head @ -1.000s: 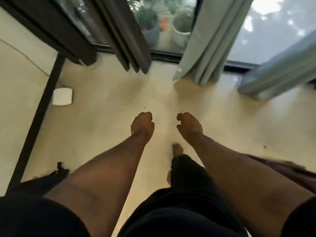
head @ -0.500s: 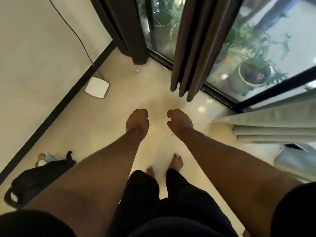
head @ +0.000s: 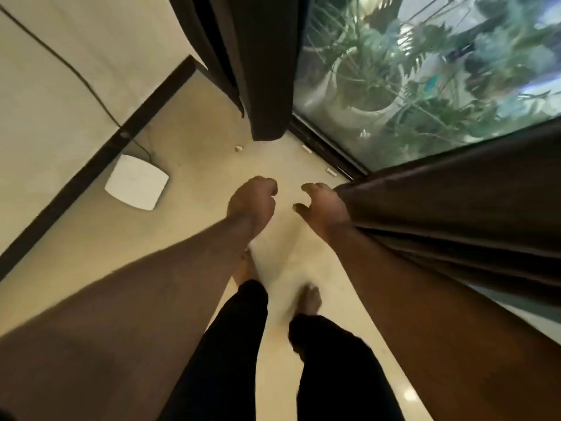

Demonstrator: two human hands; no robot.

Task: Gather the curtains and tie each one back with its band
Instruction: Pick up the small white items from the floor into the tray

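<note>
The left hand (head: 252, 205) hangs in front of the body with its fingers curled into a loose fist, holding nothing. The right hand (head: 323, 208) is just beside it, fingers bent like a claw but spread and empty; its outer edge lies against, or just in front of, the folds of a dark brown pleated fabric curtain (head: 455, 214), and which of the two cannot be told. That curtain runs from the right hand out to the right edge of the view, hanging loose with no band visible on it.

A second dark brown fabric curtain (head: 258, 62) hangs beyond the hands, its hem above the cream tiled floor (head: 197, 165), at the corner where the cream wall (head: 76, 41) meets the large glass window (head: 425, 71). Through the glass, right of this curtain, stand green potted plants (head: 373, 77). Left of the hands, a flat white square device (head: 136, 182) lies on the floor against the wall's dark skirting, with a thin black cable (head: 76, 74) running up the wall from it. Below the hands are bare feet and black trouser legs (head: 236, 344).
</note>
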